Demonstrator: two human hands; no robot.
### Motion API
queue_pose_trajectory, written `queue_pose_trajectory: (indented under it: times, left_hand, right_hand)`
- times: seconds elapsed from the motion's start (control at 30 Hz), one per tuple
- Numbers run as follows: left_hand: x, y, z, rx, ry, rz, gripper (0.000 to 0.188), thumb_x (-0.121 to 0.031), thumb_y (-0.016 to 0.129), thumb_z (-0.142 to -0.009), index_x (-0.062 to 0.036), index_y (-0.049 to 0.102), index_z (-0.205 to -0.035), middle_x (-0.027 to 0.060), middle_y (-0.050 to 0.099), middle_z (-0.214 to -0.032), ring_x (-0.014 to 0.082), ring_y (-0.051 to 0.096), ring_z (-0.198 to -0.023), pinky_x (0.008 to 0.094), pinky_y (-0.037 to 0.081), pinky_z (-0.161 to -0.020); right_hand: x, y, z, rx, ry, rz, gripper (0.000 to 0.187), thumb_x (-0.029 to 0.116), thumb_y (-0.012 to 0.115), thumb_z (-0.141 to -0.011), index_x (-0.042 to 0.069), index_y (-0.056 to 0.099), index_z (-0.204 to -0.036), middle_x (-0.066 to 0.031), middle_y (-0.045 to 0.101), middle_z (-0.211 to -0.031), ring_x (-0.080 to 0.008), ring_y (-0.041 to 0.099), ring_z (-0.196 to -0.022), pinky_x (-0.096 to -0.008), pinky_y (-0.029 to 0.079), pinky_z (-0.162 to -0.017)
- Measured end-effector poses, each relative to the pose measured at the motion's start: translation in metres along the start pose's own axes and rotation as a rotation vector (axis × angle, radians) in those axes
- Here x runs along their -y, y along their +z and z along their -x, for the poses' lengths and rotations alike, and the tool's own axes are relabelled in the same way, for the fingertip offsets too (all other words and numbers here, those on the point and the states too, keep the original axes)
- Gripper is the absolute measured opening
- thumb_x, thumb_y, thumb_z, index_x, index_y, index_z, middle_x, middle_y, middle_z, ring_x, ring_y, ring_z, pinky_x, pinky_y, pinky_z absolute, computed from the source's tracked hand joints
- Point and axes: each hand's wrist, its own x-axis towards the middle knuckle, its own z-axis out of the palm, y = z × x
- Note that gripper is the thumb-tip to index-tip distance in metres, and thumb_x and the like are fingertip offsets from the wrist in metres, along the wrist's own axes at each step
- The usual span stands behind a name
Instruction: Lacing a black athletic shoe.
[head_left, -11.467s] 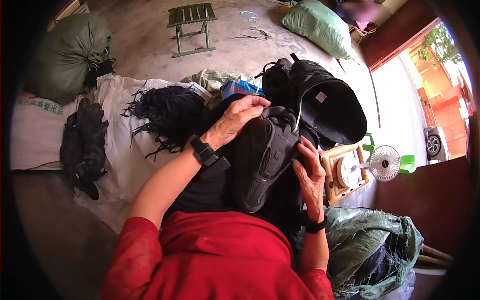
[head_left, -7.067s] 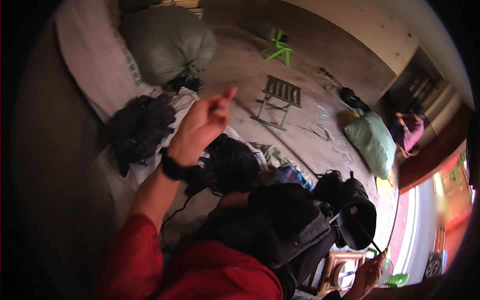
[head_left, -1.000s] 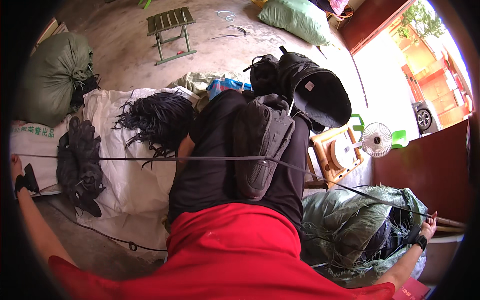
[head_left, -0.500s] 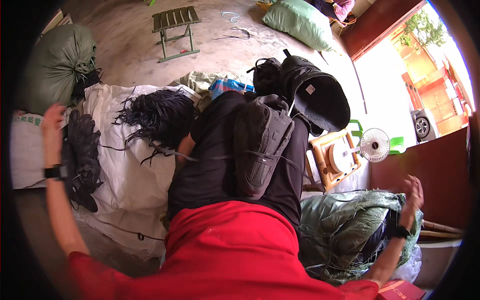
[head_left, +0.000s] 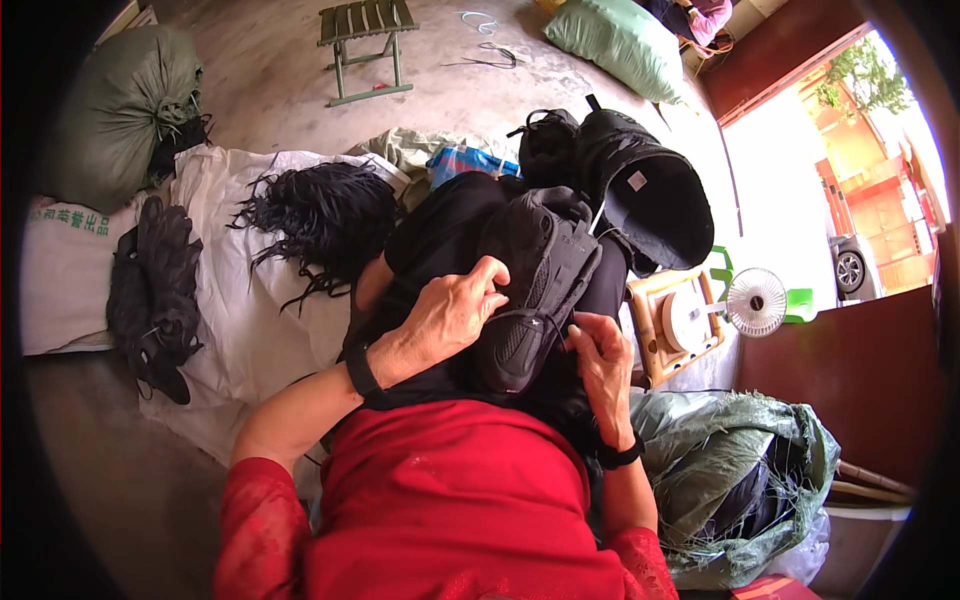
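Note:
A dark shoe upper [head_left: 535, 290] lies along my lap, its toe end toward me. Across its front part runs a thin dark shoelace [head_left: 525, 314]. On the shoe's left side my left hand [head_left: 440, 318] is closed, thumb and forefinger pinching by the lace. At the right side my right hand [head_left: 603, 368] pinches the lace between bent fingertips. The free ends of the lace are hard to make out against the dark trousers.
A heap of black laces [head_left: 325, 220] lies on white sacking [head_left: 235, 330] to the left, beside dark shoe uppers [head_left: 155, 300]. Past my right knee are a black open-mouthed item [head_left: 660, 210] and a small fan [head_left: 756, 302]. A green sack [head_left: 720, 470] stands near right.
Both hands have come inward from far apart at either side to the shoe on my lap. Their fingers have closed at the lace, which lay loose across the shoe and lap.

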Motion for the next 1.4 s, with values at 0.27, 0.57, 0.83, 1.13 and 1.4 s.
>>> queue_pose_trajectory:
  times: [0.27, 0.57, 0.83, 1.13, 1.4]
  left_hand:
    - [0.002, 0.001, 0.022, -0.008, 0.024, -0.128, 0.010, -0.008, 0.067, -0.085, -0.0031, 0.059, -0.088, 0.0139, 0.066, -0.076, 0.0305, 0.066, -0.068, 0.0352, 0.050, -0.057]
    - [-0.001, 0.002, 0.023, -0.084, 0.055, -0.086, 0.009, -0.008, 0.066, -0.086, -0.0039, 0.063, -0.092, 0.0131, 0.067, -0.077, 0.0298, 0.067, -0.070, 0.0336, 0.053, -0.059]
    - [0.002, -0.016, 0.020, -0.059, -0.126, 0.035, 0.010, -0.006, 0.065, -0.088, -0.0013, 0.062, -0.096, 0.0093, 0.069, -0.073, 0.0155, 0.070, -0.069, 0.0269, 0.054, -0.061]
    - [0.000, -0.011, 0.015, -0.029, -0.113, 0.047, 0.007, -0.006, 0.063, -0.089, 0.0003, 0.062, -0.093, 0.0096, 0.067, -0.073, 0.0153, 0.069, -0.068, 0.0267, 0.053, -0.060]
    - [-0.002, -0.003, 0.014, -0.060, -0.087, 0.007, 0.005, -0.005, 0.062, -0.089, -0.0007, 0.061, -0.090, 0.0096, 0.067, -0.071, 0.0176, 0.068, -0.065, 0.0279, 0.052, -0.059]
  right_hand:
    - [0.008, 0.004, 0.002, 0.089, 0.002, 0.065, 0.016, 0.012, 0.062, -0.091, -0.002, 0.063, -0.085, -0.0035, 0.062, -0.068, -0.0081, 0.058, -0.062, -0.0244, 0.046, -0.057]
    - [0.022, 0.011, -0.005, -0.015, -0.061, 0.333, 0.013, 0.014, 0.066, -0.085, 0.003, 0.061, -0.084, -0.0110, 0.064, -0.069, -0.0258, 0.063, -0.057, -0.0359, 0.049, -0.056]
    - [0.006, 0.028, 0.007, -0.234, -0.552, 0.636, 0.008, 0.006, 0.067, -0.083, 0.007, 0.059, -0.086, -0.0111, 0.063, -0.076, -0.0303, 0.064, -0.065, -0.0374, 0.049, -0.055]
    - [0.002, 0.039, 0.001, -0.174, -0.619, 0.640, 0.009, 0.014, 0.065, -0.087, 0.009, 0.058, -0.089, -0.0104, 0.062, -0.076, -0.0279, 0.063, -0.062, -0.0375, 0.049, -0.052]
    - [0.007, 0.022, 0.003, -0.006, -0.104, 0.002, 0.012, 0.008, 0.064, -0.090, -0.002, 0.059, -0.086, -0.0081, 0.065, -0.066, -0.0120, 0.063, -0.055, -0.0254, 0.050, -0.051]
